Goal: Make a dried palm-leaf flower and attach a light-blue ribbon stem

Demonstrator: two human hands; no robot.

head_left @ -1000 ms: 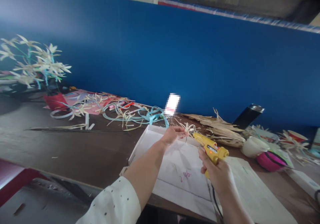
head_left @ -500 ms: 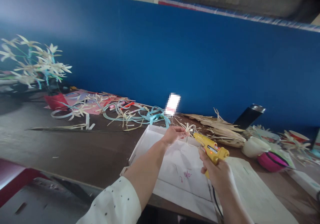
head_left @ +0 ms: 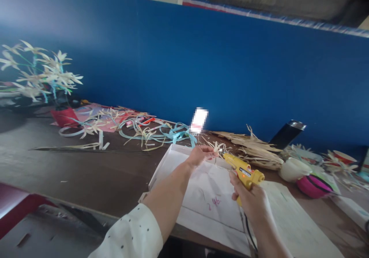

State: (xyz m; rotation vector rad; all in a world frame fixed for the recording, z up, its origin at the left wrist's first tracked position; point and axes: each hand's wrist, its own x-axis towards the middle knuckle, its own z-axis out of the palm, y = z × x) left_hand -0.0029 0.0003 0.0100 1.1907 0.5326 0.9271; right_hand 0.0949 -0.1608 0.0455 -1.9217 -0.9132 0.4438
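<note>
My left hand [head_left: 201, 155] pinches a small pale flower [head_left: 216, 149] made of dried husk-like strips, its fingers closed near the petals' base. Wrapped round the handle of a yellow hot glue gun [head_left: 243, 170] is my right hand [head_left: 250, 198], closed. The gun's nozzle points left and meets, or nearly meets, the flower; actual contact is too small to tell. An orange light glows on the gun's side, and a black cord hangs below the grip. Under both hands lies a shallow white cardboard box lid [head_left: 201, 204] with pink handwriting on it.
Dried husks [head_left: 256, 150] lie behind the gun, beside a dark bottle [head_left: 288, 134]. A white cup [head_left: 294, 169] and a pink pouch [head_left: 313, 186] stand right. Blue ribbon [head_left: 180, 134] and a phone [head_left: 198, 120] are at the back; a flower arrangement [head_left: 49, 71] is far left.
</note>
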